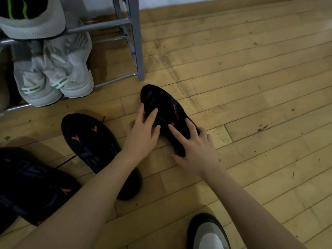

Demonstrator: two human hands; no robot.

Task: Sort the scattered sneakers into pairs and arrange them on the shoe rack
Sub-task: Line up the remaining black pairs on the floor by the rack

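A black sneaker with red marks (168, 108) lies sole-up on the wooden floor, just in front of the grey shoe rack (138, 51). My left hand (143, 131) rests on its left side with fingers spread over the sole. My right hand (193, 146) grips its heel end, fingers across the sole and thumb below. Two more black sneakers with orange arrows lie sole-up to the left, one (93, 146) beside my left forearm and one (30, 184) at the lower left. A white-and-green pair (59, 74) stands on the rack's bottom shelf.
Another pale sneaker with a dark inside and green stripes (30, 17) sits on the rack's upper shelf. A grey-and-black shoe toe (206, 230) shows at the bottom edge. Bare plank floor (251, 87) stretches to the right, up to a white wall.
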